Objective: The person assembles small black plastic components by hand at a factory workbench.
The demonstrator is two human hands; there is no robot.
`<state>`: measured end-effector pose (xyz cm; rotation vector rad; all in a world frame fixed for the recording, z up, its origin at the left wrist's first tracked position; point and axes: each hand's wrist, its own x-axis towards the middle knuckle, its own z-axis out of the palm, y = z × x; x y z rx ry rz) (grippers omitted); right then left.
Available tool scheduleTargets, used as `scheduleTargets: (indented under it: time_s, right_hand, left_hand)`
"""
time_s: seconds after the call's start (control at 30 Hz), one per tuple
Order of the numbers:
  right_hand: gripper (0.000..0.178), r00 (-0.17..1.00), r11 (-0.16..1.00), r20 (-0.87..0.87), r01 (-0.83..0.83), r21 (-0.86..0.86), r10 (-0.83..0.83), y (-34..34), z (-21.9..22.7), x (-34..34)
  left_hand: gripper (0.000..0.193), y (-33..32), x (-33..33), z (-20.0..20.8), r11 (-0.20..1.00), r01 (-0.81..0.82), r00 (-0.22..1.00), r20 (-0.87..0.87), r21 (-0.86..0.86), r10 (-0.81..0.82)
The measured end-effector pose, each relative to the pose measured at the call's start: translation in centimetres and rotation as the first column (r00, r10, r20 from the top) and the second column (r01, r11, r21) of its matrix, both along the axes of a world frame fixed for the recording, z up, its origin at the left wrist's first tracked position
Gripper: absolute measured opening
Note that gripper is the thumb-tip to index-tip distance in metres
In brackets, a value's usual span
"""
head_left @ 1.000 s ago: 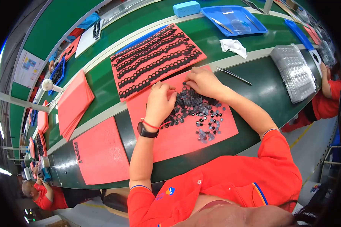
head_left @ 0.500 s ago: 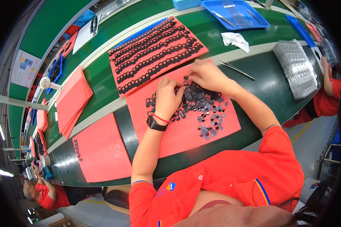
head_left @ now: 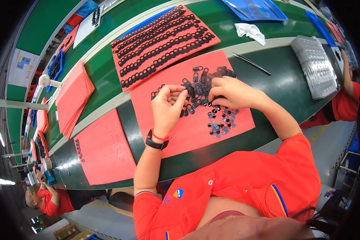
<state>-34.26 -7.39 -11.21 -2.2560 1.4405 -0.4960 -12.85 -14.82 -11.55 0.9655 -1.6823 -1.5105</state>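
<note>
Long green workbench (head_left: 292, 86) runs left-near to right-far, curved by the lens. Red mat (head_left: 176, 132) lies in the middle of it, right in front of the person. A second red mat (head_left: 164, 40) sits just beyond, filled with neat rows of small black oval parts. A third red mat (head_left: 106, 150) is near-left, mostly bare, with a short row of black parts at its left edge. Stack of red mats (head_left: 72, 98) further left. Clear plastic tray (head_left: 316, 66) with many small pockets at right, a blue tray (head_left: 254, 9) far right, a white cloth (head_left: 250, 32) beside it. Thin metal tweezers (head_left: 250, 63) lie on the bench just right of the middle mat.

Pile of loose black parts (head_left: 200, 86) sits on the far half of the middle mat, between and under the two hands; a smaller scatter of round dark pieces (head_left: 222, 122) is nearer, toward the mat's right edge.

Left hand (head_left: 168, 106): on the mat, left of the pile, fingers curled inward, thumb and fingertips pinched together at the pile's left edge; looks to be pinching a small black part, hard to confirm at this size. Black wristband and red cord on that wrist.

Right hand (head_left: 230, 92): palm down over the right side of the pile, fingers bent and touching parts; cannot tell if it grips any.

Another person in red at far right edge, one more at near left.
</note>
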Motion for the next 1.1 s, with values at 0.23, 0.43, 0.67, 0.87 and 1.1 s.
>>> scheduleTargets:
  time_s: [0.23,0.43,0.67,0.87,1.1]
  right_hand:
    - [0.011,1.0,0.997,-0.006,-0.027,-0.071,0.027,0.1,-0.6,1.5]
    - [0.011,0.998,0.996,-0.057,-0.004,-0.089,-0.001,0.2,0.1,1.9]
    - [0.013,0.996,0.99,-0.084,-0.044,-0.135,0.032,0.2,0.1,2.6]
    - [0.014,0.985,0.934,-0.172,-0.046,-0.354,-0.017,-0.1,0.6,3.2]
    - [0.016,0.959,0.863,0.273,0.205,-0.462,-0.082,-1.6,4.7,4.4]
  left_hand:
    - [0.015,0.8,1.1,-0.9,0.991,0.011,0.992,-0.124,0.133,0.006]
    - [0.015,1.4,1.5,-1.8,0.995,-0.018,0.99,-0.134,0.096,0.031]
    - [0.017,1.2,2.0,-2.1,0.992,-0.09,0.983,-0.152,0.085,0.102]
    - [0.016,0.8,2.0,-1.2,0.988,-0.092,0.972,-0.202,0.125,0.116]
    - [0.016,-0.6,1.7,3.7,0.992,-0.099,0.956,-0.268,0.078,0.117]
